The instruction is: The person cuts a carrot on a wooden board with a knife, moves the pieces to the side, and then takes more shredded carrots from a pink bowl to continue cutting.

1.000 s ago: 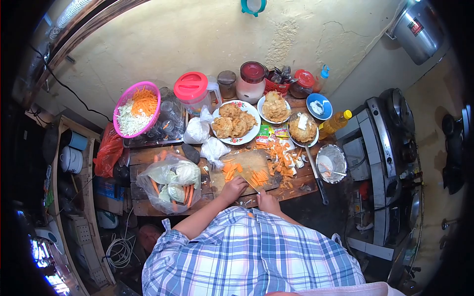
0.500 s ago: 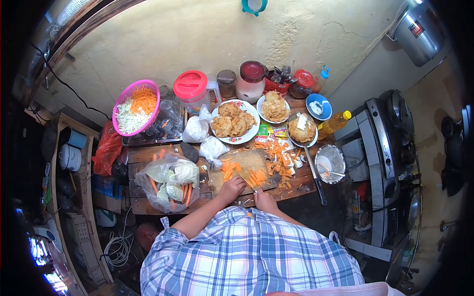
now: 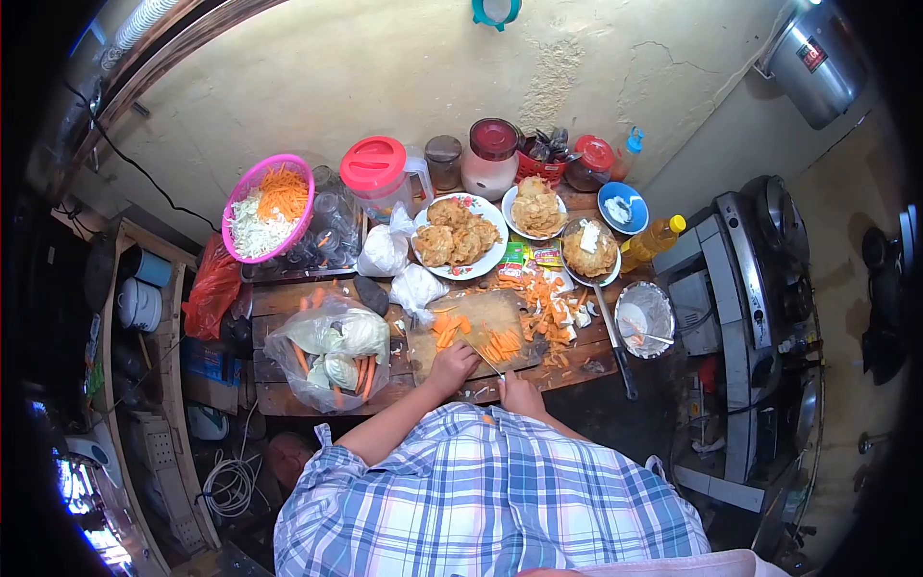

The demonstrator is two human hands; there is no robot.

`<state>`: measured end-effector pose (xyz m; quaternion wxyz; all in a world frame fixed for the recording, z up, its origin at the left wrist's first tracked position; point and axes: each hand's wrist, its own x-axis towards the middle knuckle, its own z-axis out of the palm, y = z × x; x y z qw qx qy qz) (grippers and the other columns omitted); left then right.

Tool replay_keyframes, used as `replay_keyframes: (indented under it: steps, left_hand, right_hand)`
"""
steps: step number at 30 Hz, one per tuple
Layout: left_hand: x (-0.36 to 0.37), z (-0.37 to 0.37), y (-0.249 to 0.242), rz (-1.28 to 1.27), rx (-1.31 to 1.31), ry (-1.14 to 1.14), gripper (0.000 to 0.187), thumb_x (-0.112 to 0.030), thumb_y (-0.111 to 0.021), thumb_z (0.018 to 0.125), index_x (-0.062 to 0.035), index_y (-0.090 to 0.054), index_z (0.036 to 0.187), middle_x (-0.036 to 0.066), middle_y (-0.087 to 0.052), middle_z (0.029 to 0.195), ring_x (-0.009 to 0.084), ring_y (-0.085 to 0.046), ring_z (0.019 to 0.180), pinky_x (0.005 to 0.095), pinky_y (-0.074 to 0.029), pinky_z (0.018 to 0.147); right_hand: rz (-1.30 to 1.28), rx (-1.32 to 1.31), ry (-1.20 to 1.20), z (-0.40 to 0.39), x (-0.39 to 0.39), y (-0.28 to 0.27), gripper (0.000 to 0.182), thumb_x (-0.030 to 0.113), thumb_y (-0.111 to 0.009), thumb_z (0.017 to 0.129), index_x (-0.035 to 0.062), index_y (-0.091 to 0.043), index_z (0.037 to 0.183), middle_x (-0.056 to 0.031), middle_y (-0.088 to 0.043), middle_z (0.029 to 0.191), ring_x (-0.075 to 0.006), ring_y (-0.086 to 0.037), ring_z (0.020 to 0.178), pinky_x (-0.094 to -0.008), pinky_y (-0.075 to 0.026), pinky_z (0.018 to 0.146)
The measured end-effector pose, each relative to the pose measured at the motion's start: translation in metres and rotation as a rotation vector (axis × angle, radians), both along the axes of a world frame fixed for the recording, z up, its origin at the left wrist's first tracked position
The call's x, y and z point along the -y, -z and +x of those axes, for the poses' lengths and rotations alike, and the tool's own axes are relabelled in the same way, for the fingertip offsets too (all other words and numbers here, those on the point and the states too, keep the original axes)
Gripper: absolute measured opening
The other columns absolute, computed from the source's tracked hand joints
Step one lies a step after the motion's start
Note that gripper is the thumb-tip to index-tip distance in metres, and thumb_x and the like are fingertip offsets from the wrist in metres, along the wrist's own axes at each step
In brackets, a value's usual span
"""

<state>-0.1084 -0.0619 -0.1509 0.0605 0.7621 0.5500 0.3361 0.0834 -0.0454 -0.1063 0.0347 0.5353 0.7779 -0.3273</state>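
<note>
At the near edge of the brown wooden-plank table [image 3: 274,304], head view: a worn rectangular wooden cutting board [image 3: 490,310] is lying about midway along. The right hand [image 3: 520,394] is closing around the handle of a thin metal-bladed knife [image 3: 489,362], blade slanting forward and left over the board. The left hand [image 3: 454,367] is resting on the board's near side with fingers bent; whether it is pinching anything, cannot tell. Beyond its fingertips, flat orange carrot slices [image 3: 449,330] are lying in a loose heap; slim orange carrot sticks [image 3: 503,343] are gathering just right of the blade.

Step in hand, as judged: slices are being cut into sticks. Any further stroke would be calling for a steady slice under the left fingers, with fingertips staying clear of the edge.

Surroundings: orange and pale peelings [image 3: 553,317] are crowding the board's right side, leaving little room there. A clear plastic bag of pale cabbages and whole carrots [image 3: 361,335] is sitting near the left corner, close to the left forearm. Toward the far edge, a white flower-rimmed plate [image 3: 495,258] is holding golden fritters [image 3: 460,236]. A long black-handled utensil [image 3: 624,367] is jutting past the near edge, right of the peelings.
</note>
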Motion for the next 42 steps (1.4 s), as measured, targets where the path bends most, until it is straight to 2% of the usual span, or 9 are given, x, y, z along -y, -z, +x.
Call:
replay_keyframes:
  steps: [3, 17, 19, 32, 35, 38, 42]
  left_hand:
    - [0.000, 0.000, -0.002, 0.001, -0.003, -0.004, 0.011, -0.011, -0.068, 0.069, -0.0065, -0.066, 0.078, 0.003, -0.061, 0.080, 0.0205, -0.059, 0.079, 0.0322, -0.051, 0.061]
    - [0.001, 0.001, -0.001, 0.000, -0.022, -0.058, 0.010, -0.013, -0.069, 0.069, -0.0069, -0.064, 0.075, 0.004, -0.059, 0.076, 0.0205, -0.057, 0.075, 0.0322, -0.049, 0.062]
    - [0.002, 0.001, 0.000, -0.014, 0.000, -0.054, 0.012, -0.012, -0.071, 0.067, -0.0048, -0.066, 0.075, 0.005, -0.062, 0.077, 0.0221, -0.058, 0.073, 0.0332, -0.050, 0.062]
    - [-0.001, 0.003, -0.001, -0.003, 0.002, -0.062, 0.010, -0.013, -0.069, 0.069, -0.0069, -0.064, 0.074, 0.004, -0.060, 0.078, 0.0212, -0.057, 0.074, 0.0337, -0.049, 0.062]
    - [-0.007, 0.007, -0.001, 0.006, -0.023, -0.049, 0.011, -0.015, -0.069, 0.070, -0.0075, -0.062, 0.074, 0.004, -0.060, 0.078, 0.0212, -0.057, 0.075, 0.0336, -0.047, 0.064]
    - [-0.017, 0.010, -0.008, -0.033, -0.095, -0.044, 0.017, -0.018, -0.071, 0.070, -0.0070, -0.063, 0.080, 0.005, -0.061, 0.083, 0.0234, -0.057, 0.080, 0.0345, -0.046, 0.069]
    - [-0.029, -0.003, -0.032, -0.149, -0.010, -0.130, 0.027, -0.020, -0.071, 0.068, -0.0077, -0.060, 0.089, 0.007, -0.059, 0.092, 0.0263, -0.054, 0.091, 0.0404, -0.041, 0.079]
  right_hand:
    - [0.056, -0.001, -0.011, -0.001, 0.001, 0.015, 0.026, 0.027, -0.050, 0.091, 0.0006, -0.053, 0.094, -0.0282, -0.062, 0.075, -0.0458, -0.062, 0.074, -0.0552, -0.048, 0.067]
    - [0.053, -0.036, 0.026, 0.001, 0.004, 0.010, 0.028, 0.028, -0.050, 0.091, 0.0000, -0.054, 0.096, -0.0292, -0.062, 0.075, -0.0471, -0.061, 0.072, -0.0557, -0.048, 0.065]
    - [0.050, -0.037, 0.023, -0.002, 0.003, 0.010, 0.029, 0.028, -0.050, 0.091, 0.0000, -0.055, 0.097, -0.0287, -0.062, 0.076, -0.0471, -0.061, 0.073, -0.0558, -0.048, 0.066]
    - [0.059, -0.047, 0.036, -0.010, -0.006, 0.008, 0.027, 0.028, -0.049, 0.091, 0.0014, -0.055, 0.092, -0.0269, -0.063, 0.073, -0.0455, -0.062, 0.071, -0.0554, -0.048, 0.064]
    - [0.062, -0.066, 0.112, -0.002, -0.007, 0.002, 0.027, 0.028, -0.049, 0.092, 0.0014, -0.055, 0.092, -0.0273, -0.062, 0.072, -0.0464, -0.061, 0.071, -0.0551, -0.048, 0.064]
    - [0.071, -0.119, 0.195, 0.003, -0.007, -0.007, 0.028, 0.028, -0.049, 0.092, 0.0008, -0.055, 0.091, -0.0280, -0.060, 0.071, -0.0471, -0.060, 0.071, -0.0548, -0.047, 0.064]
    - [0.096, -0.222, 0.249, 0.014, -0.010, 0.003, 0.029, 0.028, -0.050, 0.092, -0.0005, -0.055, 0.087, -0.0288, -0.060, 0.072, -0.0468, -0.060, 0.072, -0.0533, -0.046, 0.063]
